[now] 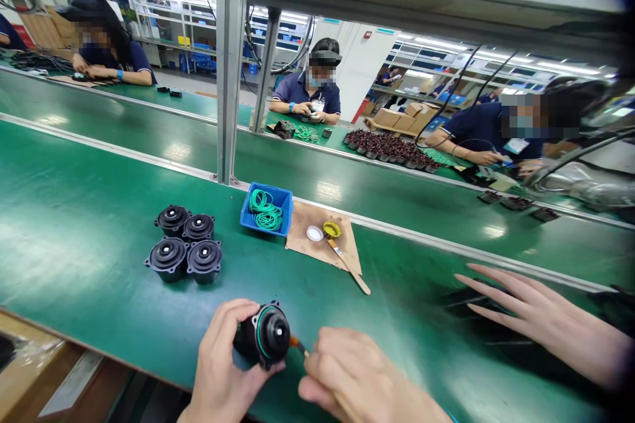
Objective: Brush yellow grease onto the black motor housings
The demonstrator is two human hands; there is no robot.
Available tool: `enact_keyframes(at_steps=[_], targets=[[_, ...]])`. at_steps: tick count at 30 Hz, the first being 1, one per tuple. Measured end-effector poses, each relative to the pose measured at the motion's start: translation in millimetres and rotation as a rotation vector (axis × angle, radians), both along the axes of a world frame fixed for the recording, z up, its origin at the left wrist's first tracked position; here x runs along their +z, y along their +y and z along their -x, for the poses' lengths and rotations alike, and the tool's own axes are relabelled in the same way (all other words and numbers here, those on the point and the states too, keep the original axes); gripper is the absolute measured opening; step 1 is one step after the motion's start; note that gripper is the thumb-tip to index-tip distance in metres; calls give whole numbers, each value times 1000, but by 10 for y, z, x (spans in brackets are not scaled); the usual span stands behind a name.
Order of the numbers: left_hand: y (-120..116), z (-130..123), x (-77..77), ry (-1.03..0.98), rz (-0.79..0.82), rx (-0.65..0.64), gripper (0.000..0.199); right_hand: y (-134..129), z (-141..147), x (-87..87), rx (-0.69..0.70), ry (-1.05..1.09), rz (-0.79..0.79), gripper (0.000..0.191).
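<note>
My left hand (223,363) is closed round a black round housing (265,336), tilted so its stepped face points right. A green ring lies around that face. My right hand (347,370) grips a thin brush (300,346), its dark bristle end at the housing's right edge. Beyond my hands, a blue bin (266,209) holds green rings (266,215). Beside it, on brown cardboard (302,252), are a white round lid (314,233), a yellow-rimmed pot (331,230) and a second brush (350,268) with a wooden handle.
Several black housings (186,244) stand together at the left. Another person's hand (540,317) reaches in from the right over blurred dark parts. A metal post (228,66) rises behind the bench's rail. Across the line, people (310,89) work beside dark parts (389,149).
</note>
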State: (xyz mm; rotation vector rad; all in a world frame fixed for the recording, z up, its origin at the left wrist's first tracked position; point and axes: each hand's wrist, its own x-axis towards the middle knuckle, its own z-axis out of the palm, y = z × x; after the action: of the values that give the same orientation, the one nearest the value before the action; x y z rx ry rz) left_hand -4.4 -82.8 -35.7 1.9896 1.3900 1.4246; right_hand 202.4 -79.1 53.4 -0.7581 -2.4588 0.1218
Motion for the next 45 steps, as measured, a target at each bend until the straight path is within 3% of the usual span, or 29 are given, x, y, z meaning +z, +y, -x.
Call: enact_keyframes(at_steps=[5,9,11,14,17,19,21,22,24,27,30,34,37,40,43,45], targets=[[9,37,-43,-115,215,-59,66,88,-162,73,-186,446,176,28],[11,35,-76,-144,236,-64,65,106,-90,45,-335,459,371,26],[-6,-1,-105,-123,189,-51,60,101,13,-26,-318,396,403,31],[-37,-102,-154,-62,48,6,47,57,181,-159,-331,275,363,59],[-10,-207,-141,52,-135,75,26,26,285,-237,-387,166,331,52],[75,-210,-66,189,-241,43,25,77,252,-230,-401,143,323,44],[227,-107,42,362,-335,-16,43,211,84,-181,-469,104,314,40],[327,-9,94,441,-366,-14,56,304,-57,-145,-554,63,310,39],[562,263,166,576,-420,39,63,511,-446,-66,-796,-51,308,35],[925,738,177,718,-378,132,57,770,-1170,34,-1048,-99,304,26],[1161,1088,163,801,-355,83,52,891,-1808,89,-1226,-107,328,27],[1197,1199,227,918,-427,24,44,971,-2183,125,-1401,-57,354,25],[1113,1113,291,911,-451,40,40,1112,-2019,135,-1361,49,329,19],[1023,1029,330,860,-421,71,40,1336,-1556,112,-1091,192,375,9],[950,974,300,803,-404,62,46,1575,-1080,65,-793,362,483,27],[891,907,212,751,-417,2,51,1701,-909,27,-691,474,544,44]])
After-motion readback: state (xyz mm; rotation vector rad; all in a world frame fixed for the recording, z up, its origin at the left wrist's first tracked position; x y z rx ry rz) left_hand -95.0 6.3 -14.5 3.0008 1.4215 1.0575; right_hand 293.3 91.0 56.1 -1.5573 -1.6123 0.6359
